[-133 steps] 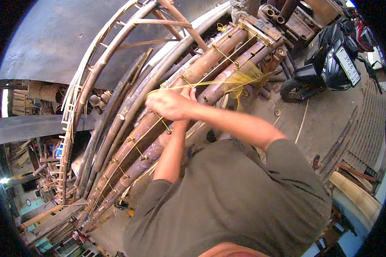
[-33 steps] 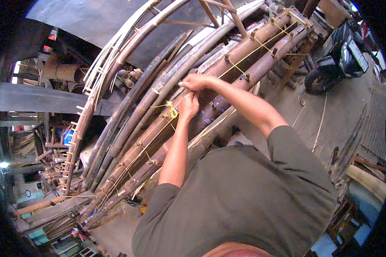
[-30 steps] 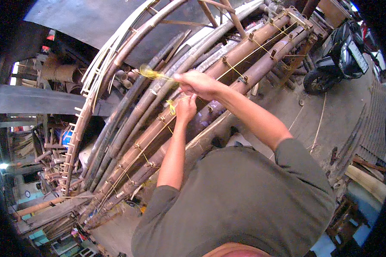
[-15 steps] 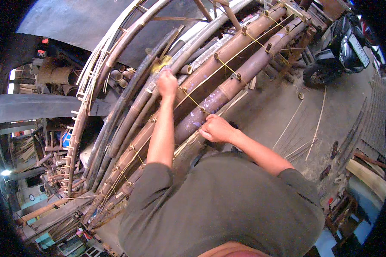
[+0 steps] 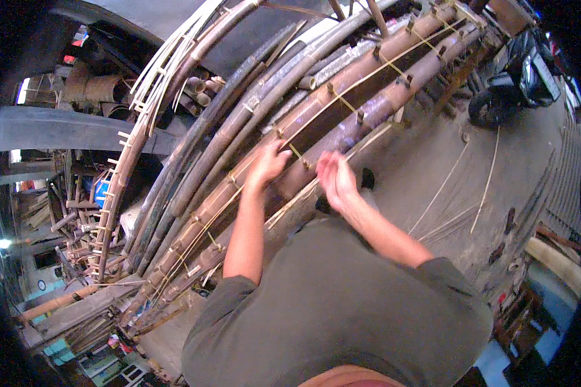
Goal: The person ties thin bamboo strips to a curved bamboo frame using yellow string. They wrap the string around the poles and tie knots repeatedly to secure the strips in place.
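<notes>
In the head view, two brown poles (image 5: 355,74) run diagonally beneath the hands, with pegs (image 5: 330,88) along them and yellow cord (image 5: 345,102) spanning the gap from peg to peg. The left hand (image 5: 266,166) lies at the upper pole, just beside a peg, thumb apart from the fingers; whether it pinches anything, I cannot tell. The right hand (image 5: 334,177) is beside the lower pole, fingers together and slightly bent, near the cord's lower end; its grip is unclear too. Crossings above and below the hands are already strung; whether the nearest is knotted does not show.
</notes>
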Demonstrator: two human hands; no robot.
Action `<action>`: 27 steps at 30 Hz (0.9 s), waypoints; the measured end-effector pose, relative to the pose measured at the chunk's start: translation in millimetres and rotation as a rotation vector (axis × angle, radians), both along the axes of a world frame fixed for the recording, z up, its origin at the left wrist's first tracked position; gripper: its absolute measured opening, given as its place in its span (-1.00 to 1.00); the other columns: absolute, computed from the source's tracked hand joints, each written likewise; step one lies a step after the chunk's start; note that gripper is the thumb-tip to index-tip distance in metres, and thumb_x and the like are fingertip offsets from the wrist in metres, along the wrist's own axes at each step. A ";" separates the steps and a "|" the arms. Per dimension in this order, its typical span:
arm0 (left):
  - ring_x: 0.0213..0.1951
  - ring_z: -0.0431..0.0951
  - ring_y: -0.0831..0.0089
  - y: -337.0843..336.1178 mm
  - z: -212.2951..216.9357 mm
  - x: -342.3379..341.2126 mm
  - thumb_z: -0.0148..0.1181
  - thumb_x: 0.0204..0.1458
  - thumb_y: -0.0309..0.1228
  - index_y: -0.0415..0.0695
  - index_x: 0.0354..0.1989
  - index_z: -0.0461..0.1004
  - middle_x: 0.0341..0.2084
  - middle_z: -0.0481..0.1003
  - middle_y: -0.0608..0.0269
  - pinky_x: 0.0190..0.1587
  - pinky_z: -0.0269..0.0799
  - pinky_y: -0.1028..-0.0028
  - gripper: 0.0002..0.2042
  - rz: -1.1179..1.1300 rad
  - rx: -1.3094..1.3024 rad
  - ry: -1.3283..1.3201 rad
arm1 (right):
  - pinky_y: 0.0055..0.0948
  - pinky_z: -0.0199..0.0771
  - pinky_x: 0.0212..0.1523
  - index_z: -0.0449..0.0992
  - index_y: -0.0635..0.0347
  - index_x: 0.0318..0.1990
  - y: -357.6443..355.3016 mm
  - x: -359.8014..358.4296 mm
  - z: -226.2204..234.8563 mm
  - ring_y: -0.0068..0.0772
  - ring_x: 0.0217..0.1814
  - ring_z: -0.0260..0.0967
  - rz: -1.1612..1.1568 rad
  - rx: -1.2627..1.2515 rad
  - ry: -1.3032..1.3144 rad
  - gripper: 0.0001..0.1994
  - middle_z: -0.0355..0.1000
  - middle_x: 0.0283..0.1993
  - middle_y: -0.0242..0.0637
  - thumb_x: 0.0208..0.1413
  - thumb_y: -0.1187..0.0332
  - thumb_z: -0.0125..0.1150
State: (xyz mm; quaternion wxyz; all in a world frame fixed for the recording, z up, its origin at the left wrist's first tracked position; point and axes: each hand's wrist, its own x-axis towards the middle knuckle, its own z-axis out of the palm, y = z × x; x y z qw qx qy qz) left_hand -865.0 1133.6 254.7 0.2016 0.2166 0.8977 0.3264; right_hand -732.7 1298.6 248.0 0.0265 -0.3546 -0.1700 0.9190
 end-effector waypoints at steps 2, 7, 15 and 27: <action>-0.01 0.47 0.08 34.4 27.6 30.2 0.14 0.03 -0.24 -0.14 0.01 0.41 -0.12 0.49 -0.06 0.04 0.30 0.21 -0.61 0.191 -0.157 0.154 | -0.49 0.37 -0.15 0.39 0.10 -0.38 -23.9 -39.1 13.4 -0.47 -0.24 0.37 -0.228 0.611 0.381 -0.85 0.37 -0.37 -0.36 0.18 0.30 -0.03; -0.13 0.45 0.01 18.2 -39.5 17.8 -0.07 0.17 -0.09 -0.18 -0.13 0.46 -0.21 0.49 -0.06 0.00 0.25 0.10 -0.61 0.293 0.245 0.388 | -0.15 0.40 -0.21 0.46 0.22 -0.36 -55.4 -124.8 115.1 -0.10 -0.30 0.43 0.871 1.392 0.968 -0.60 0.44 -0.37 -0.02 0.22 0.07 -0.17; -0.20 0.51 0.00 19.2 -14.1 21.0 -0.11 0.18 -0.15 -0.04 -0.22 0.53 -0.33 0.54 -0.03 -0.04 0.03 0.00 -0.69 0.380 0.094 0.327 | -0.04 0.36 -0.09 0.51 0.24 -0.20 1.2 -166.8 91.5 -0.05 -0.08 0.46 1.171 1.680 0.739 -0.39 0.52 -0.21 -0.10 0.19 -0.19 -0.21; -0.41 0.54 0.37 64.3 96.6 3.3 -0.09 0.21 -0.38 -0.24 -0.27 0.49 -0.52 0.52 0.18 -0.36 0.38 0.40 -0.77 0.493 0.397 0.481 | -0.44 0.31 0.00 0.18 0.12 -0.10 43.8 4.7 -13.9 -0.54 -0.07 0.29 0.304 0.494 0.407 -0.76 0.33 -0.05 -0.30 0.23 0.27 0.06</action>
